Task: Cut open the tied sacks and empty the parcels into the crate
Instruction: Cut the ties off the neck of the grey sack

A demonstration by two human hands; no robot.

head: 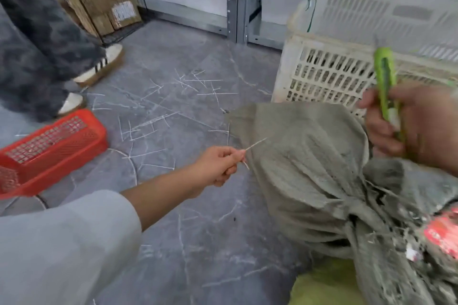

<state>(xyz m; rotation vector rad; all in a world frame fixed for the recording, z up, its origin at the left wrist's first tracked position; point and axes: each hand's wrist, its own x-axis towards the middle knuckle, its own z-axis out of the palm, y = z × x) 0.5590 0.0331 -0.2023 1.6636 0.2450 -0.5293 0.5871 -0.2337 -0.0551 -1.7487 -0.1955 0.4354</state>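
So my left hand pinches a white tie by the crumpled grey sack, right hand grips a green knife; can't see inside the cream crate.

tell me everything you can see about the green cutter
The green cutter is a slim utility knife with a lime-green, plastic-looking body and a dark slot down its middle. What looks like a thin grey blade pokes out at the top, blurred. It stands nearly upright, top leaning slightly left. The right hand grips its lower half. It shows in front of the cream crate, above the grey sack.
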